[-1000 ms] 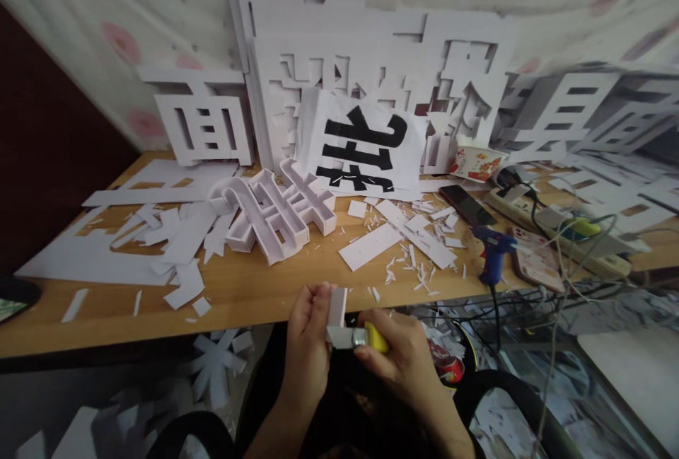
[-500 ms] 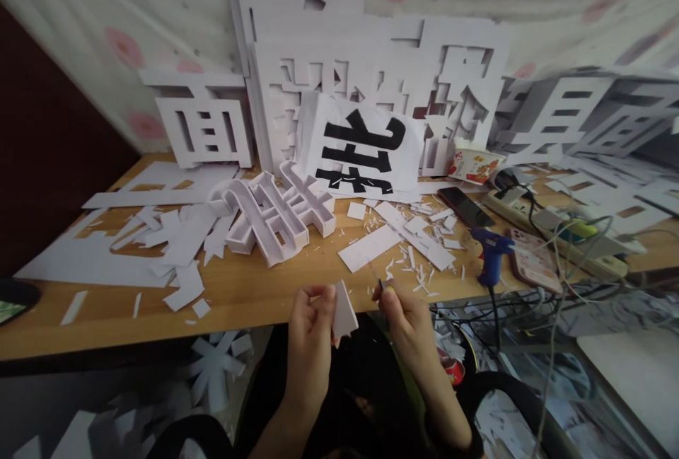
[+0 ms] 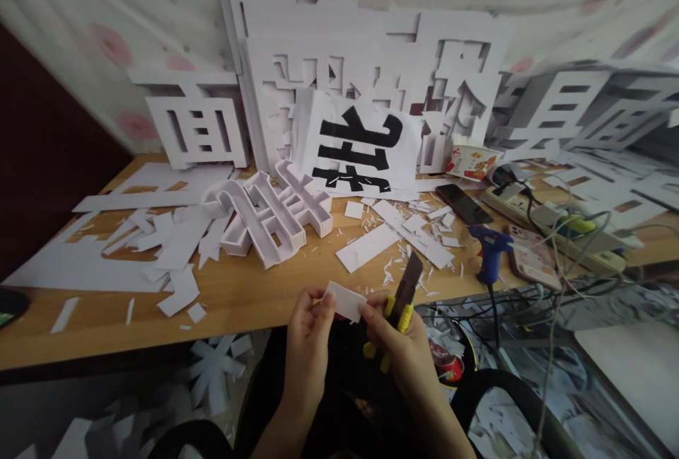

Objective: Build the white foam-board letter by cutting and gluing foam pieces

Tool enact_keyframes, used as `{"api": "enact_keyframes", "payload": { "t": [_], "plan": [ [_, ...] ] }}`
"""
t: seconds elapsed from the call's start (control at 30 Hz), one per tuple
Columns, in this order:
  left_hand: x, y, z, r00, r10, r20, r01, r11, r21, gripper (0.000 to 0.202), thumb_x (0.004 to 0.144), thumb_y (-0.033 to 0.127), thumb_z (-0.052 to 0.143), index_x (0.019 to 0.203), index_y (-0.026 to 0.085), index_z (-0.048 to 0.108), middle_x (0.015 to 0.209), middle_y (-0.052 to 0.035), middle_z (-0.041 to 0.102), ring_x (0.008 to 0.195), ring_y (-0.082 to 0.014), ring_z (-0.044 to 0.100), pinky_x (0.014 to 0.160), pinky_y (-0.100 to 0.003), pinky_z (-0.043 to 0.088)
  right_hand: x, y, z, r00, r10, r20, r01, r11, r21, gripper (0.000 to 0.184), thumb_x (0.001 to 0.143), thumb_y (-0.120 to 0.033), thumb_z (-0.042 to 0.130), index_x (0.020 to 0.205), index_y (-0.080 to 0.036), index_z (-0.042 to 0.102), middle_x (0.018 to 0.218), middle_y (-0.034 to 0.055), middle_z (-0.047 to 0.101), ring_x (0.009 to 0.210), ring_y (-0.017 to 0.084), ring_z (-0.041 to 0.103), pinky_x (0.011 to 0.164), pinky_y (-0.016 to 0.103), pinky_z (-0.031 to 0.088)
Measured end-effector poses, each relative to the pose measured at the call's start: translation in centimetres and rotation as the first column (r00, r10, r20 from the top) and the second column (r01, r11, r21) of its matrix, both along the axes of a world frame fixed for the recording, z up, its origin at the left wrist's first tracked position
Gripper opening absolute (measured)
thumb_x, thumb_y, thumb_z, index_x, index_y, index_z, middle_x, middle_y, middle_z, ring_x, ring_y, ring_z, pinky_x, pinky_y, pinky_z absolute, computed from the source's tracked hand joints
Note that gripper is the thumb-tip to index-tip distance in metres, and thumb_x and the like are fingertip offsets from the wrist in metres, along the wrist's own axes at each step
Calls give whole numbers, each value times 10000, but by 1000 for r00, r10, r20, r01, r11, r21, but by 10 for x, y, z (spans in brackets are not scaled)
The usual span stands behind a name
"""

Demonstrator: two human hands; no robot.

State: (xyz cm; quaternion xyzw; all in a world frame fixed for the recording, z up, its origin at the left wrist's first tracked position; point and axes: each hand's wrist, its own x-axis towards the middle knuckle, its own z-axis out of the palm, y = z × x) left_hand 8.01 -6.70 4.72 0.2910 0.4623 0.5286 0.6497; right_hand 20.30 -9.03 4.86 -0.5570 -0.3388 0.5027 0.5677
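My left hand (image 3: 308, 339) pinches one end of a small white foam-board piece (image 3: 346, 301) just below the wooden table's front edge (image 3: 159, 335). My right hand (image 3: 395, 339) touches the piece's other end with its fingertips and is closed round a yellow-and-black utility knife (image 3: 402, 296), whose dark blade end points up and to the right. Both hands hover over my dark lap.
White cut-out letter boards (image 3: 201, 123) lean on the back wall. A hollow white 3D character (image 3: 276, 211), a printed black character sheet (image 3: 358, 148), scraps, a blue glue gun (image 3: 491, 250), phones (image 3: 464, 204) and a power strip (image 3: 556, 222) with cables lie on the table.
The white piece has turned from upright to nearly flat between both hands. The knife, hidden half a second ago, now sticks up from my right hand.
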Motion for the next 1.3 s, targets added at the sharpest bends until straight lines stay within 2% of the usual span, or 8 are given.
{"api": "enact_keyframes", "payload": {
  "t": [0.2, 0.3, 0.37, 0.47, 0.6, 0.73, 0.93, 1.3],
  "plan": [
    [-3, 0, 6, 968, -200, -149, 214, 973, 83, 327, 770, 504, 779, 782, 181, 732, 727, -33, 719, 663, -147, 627, 646, -231, 480, 11, 1, -3, 994, -80, 80, 76, 995, 57, 378, 781, -529, 774, 855, -170, 679, 591, -44, 492, 498, 91, 417, 457, 220, 327],
    [-5, 0, 12, 911, -226, -346, 290, 946, 147, 216, 789, 433, 773, 775, 218, 792, 716, -53, 749, 656, -184, 653, 640, -261, 489, 19, -1, 3, 956, -54, 287, 21, 993, 119, 373, 861, -532, 689, 986, -180, 696, 606, -37, 525, 512, 115, 475, 482, 228, 368],
    [-7, 1, 13, 870, -97, -483, 251, 931, 265, 132, 818, 371, 752, 843, 261, 820, 809, -68, 784, 748, -220, 698, 734, -293, 519, 23, -4, 9, 839, -64, 541, -34, 985, 170, 435, 916, -526, 612, 1178, -181, 659, 641, -23, 582, 541, 145, 543, 512, 242, 401],
    [-10, 1, 11, 795, 155, -586, 167, 874, 457, 144, 802, 234, 758, 911, 304, 821, 884, -63, 798, 826, -227, 726, 822, -296, 534, 26, -10, 16, 527, -58, 848, -181, 967, 179, 449, 992, -497, 473, 1279, -183, 619, 734, 30, 699, 599, 196, 650, 548, 271, 429],
    [-12, 2, 8, 643, 426, -636, 235, 681, 694, 225, 844, 98, 670, 949, 248, 802, 777, -31, 779, 707, -160, 714, 716, -223, 538, 23, -14, 16, 281, -60, 958, -259, 956, 136, 411, 1025, -488, 414, 1150, -211, 691, 790, 55, 753, 655, 221, 720, 584, 282, 452],
    [-12, 2, 6, 516, 595, -617, 317, 536, 782, 185, 868, 34, 617, 912, 151, 753, 807, -46, 768, 737, -132, 717, 756, -198, 542, 24, -10, 15, 285, -90, 954, -192, 970, 149, 412, 1029, -491, 415, 1103, -216, 713, 736, 33, 750, 603, 199, 716, 556, 264, 443],
    [-16, 1, 6, 453, 644, -616, 344, 512, 787, 167, 876, 36, 608, 894, 151, 728, 805, -42, 755, 728, -129, 707, 748, -201, 548, 26, -6, 17, 342, -40, 939, -226, 966, 123, 409, 1020, -506, 435, 1096, -225, 723, 751, 27, 758, 617, 188, 718, 558, 251, 436],
    [-15, 4, 3, 473, 622, -623, 348, 518, 781, 264, 865, 10, 583, 1013, 154, 747, 900, -55, 782, 808, -142, 732, 807, -219, 557, 32, -3, 17, 373, 6, 928, -160, 985, 58, 444, 1006, -551, 434, 1046, -227, 734, 686, 25, 730, 565, 185, 671, 551, 255, 389]
  ]
}}
